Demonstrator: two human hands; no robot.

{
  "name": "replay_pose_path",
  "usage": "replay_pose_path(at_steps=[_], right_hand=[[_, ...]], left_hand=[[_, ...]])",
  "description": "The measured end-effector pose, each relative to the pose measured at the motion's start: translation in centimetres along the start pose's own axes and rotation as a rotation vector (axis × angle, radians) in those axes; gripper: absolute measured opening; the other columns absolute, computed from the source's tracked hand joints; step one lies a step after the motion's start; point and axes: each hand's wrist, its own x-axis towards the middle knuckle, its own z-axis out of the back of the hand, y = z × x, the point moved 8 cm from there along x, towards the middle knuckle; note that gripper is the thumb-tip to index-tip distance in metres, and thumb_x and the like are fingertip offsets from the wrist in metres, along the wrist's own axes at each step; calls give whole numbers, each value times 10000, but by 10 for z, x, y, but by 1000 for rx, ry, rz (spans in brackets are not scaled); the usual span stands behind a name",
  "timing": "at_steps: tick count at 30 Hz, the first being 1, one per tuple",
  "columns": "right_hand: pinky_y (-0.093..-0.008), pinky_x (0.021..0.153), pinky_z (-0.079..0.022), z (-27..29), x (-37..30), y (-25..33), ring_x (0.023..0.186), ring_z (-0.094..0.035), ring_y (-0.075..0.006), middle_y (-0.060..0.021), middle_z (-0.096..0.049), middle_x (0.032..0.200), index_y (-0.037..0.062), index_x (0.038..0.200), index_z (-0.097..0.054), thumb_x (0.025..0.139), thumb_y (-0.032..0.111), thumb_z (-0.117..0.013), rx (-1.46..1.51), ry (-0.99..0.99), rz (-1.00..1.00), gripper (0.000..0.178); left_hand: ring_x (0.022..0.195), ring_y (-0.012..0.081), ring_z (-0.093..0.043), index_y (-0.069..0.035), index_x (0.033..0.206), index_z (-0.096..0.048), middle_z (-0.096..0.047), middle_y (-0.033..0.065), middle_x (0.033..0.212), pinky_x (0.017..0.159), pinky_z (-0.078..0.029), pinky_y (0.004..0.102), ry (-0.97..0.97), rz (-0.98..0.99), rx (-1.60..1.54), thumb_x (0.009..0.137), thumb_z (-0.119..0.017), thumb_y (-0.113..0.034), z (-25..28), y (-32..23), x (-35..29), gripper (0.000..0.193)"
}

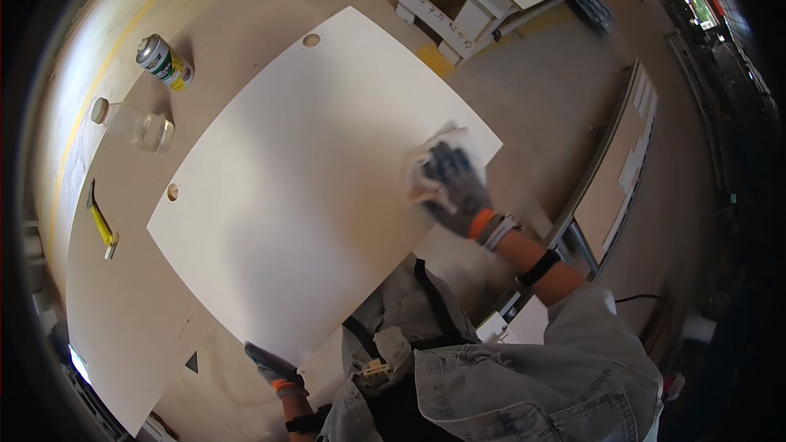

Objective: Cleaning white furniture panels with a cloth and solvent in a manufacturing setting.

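Note:
A large white panel point(327, 147) with two round holes along its far left edge lies in front of me. My right hand point(458, 184), in a grey glove with an orange cuff, presses a crumpled pale cloth point(430, 172) on the panel near its right corner. Both are a little blurred. My left hand point(274, 366), also gloved, grips the panel at its near lower corner; part of its fingers is hidden. Left of the panel stand a spray can point(167, 64) and a clear capped bottle point(135, 125) with some liquid. A yellow-handled tool point(101, 223) lies nearer.
A brownish work surface point(123, 295) extends under and left of the panel. Beyond it, at the top right, a white-topped stand point(467, 8) rests on the floor. On the right is a metal-edged bench or rack point(610, 180) bearing boards, close to my right forearm.

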Motion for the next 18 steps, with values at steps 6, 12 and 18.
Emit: replay_pose_path(at_steps=[6, 12, 18], right_hand=[[-447, 1129, -190, -16, -58, 213, 1324, -314, -304, -157, -412, 1362, 114, 1267, -486, 736, 380, -652, 651, -93, 440, 616], [-461, 1098, -203, -10, -26, 62, 1302, -317, -331, -132, -439, 1322, 171, 1179, -550, 752, 402, -572, 253, -167, 119, 486], [-489, 1080, -215, 4, -21, -70, 1294, -303, -362, -154, -412, 1329, 192, 1227, -511, 814, 348, -504, -12, -372, -246, 441]], left_hand=[[1181, 299, -452, -18, 1363, -357, -404, 156, 1365, 972, -395, 414, 183, 118, -211, 890, -288, -652, -15, 7, 0, 794], [1234, 304, -408, -62, 1396, -316, -366, 114, 1408, 991, -386, 409, 301, 103, -278, 864, -315, -684, -3, 18, 22, 819], [1266, 309, -370, -102, 1415, -283, -325, 94, 1434, 999, -376, 433, 321, 148, -271, 824, -374, -715, -11, 16, 17, 857]])
